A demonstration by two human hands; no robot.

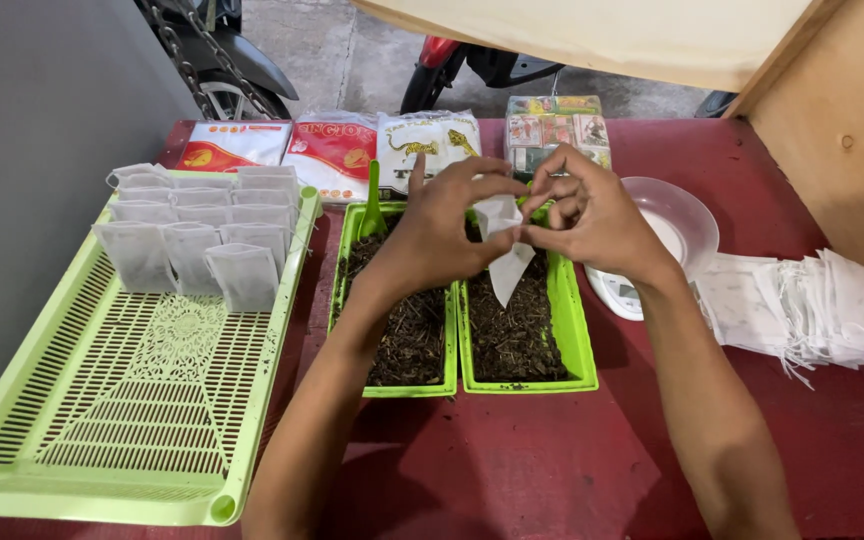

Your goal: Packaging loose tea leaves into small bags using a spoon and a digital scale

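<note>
your left hand [432, 235] and right hand [592, 215] meet above the two green tubs, both pinching the top of a small white filter bag [505, 250] — fingertips closed on its upper edge, the pointed lower end hanging over the right tub [577, 350]. that tub and the left tub [337, 290] sit side by side near the middle of the red table [512, 470], each filled with dark loose tea leaves. a green scoop [372, 205] stands in the far end of the left tub. along the table's left edge lies a light green slotted tray [132, 400] with filled white bags [202, 225] lined up at its far end. a stack of empty white bags [812, 310] rests by the right edge, and a small scale with a clear bowl [687, 225] sits just beyond your right hand. printed packets [337, 150] line the far edge.
</note>
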